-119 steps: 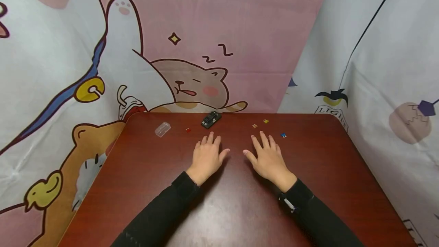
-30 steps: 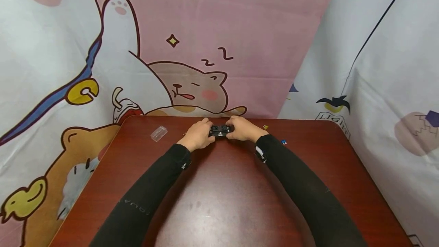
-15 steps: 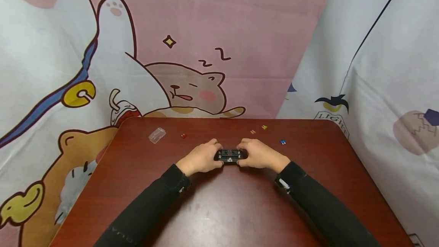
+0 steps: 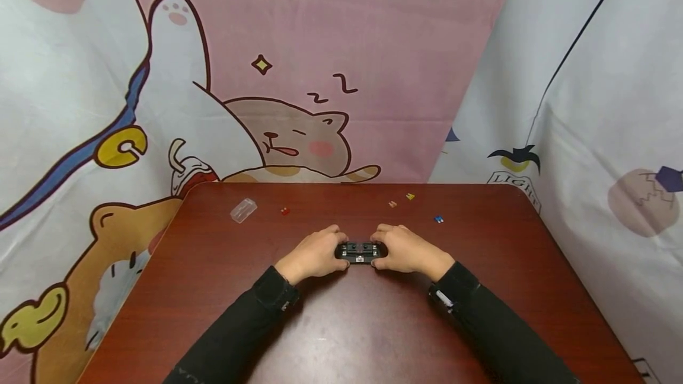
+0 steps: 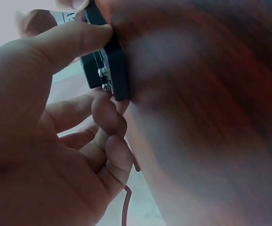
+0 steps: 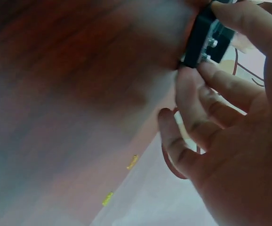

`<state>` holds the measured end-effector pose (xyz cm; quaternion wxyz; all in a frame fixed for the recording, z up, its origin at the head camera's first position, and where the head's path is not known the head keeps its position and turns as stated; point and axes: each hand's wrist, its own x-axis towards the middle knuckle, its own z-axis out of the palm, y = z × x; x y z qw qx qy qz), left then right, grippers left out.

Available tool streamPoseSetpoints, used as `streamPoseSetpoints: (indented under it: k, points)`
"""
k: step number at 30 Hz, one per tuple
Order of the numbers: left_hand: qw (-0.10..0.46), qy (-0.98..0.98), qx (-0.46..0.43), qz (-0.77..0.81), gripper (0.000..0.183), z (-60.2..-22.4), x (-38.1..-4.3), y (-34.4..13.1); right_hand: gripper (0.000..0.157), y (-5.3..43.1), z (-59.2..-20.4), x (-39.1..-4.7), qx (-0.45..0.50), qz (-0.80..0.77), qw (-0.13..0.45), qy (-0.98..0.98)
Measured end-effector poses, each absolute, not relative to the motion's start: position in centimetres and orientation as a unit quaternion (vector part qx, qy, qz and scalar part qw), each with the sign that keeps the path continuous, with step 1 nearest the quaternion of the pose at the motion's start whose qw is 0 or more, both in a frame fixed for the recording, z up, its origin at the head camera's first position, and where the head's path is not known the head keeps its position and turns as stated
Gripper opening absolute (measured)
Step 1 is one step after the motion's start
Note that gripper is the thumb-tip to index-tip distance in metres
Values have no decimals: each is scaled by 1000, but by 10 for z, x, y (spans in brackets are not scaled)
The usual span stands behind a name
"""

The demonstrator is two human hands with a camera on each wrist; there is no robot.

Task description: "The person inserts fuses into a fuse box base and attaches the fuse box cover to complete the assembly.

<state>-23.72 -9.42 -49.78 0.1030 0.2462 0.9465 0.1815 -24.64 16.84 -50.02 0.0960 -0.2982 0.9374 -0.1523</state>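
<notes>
The block [image 4: 360, 252] is at the table's [image 4: 341, 313] middle, between the two hands. The left hand [image 4: 316, 255] pinches one end and the right hand [image 4: 411, 252] the other, thumbs near, fingers on the far side; this grip probably keeps it level and leaves its top uncovered. Whether it touches the wood, I cannot tell. Beyond the block, well left, lies a clear box [image 4: 243, 210]; nothing shows inside. Left beyond it too is a red piece [image 4: 285, 211]; right beyond are tan [image 4: 392, 204], yellow [image 4: 410, 197] and blue pieces [image 4: 439, 218], all loose, outside the box.
</notes>
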Motion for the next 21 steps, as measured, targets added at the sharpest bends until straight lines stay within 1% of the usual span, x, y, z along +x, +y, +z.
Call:
streamPoseSetpoints:
  k: [11,15,18,21]
  points:
    - [81,946,241,200,48,-498,-234,-99,46,166,-497,-245,-275,-163,107,941]
    - [83,949,236,192,51,-496,-233,-98,47,165,-496,-243,-268,-167,113,942]
    - [90,950,233,188,56,-498,-232,-97,50,165,-497,-240,-261,-165,120,944]
    - [94,949,232,194,60,-498,-231,-97,58,166,-497,-238,-257,-163,121,945]
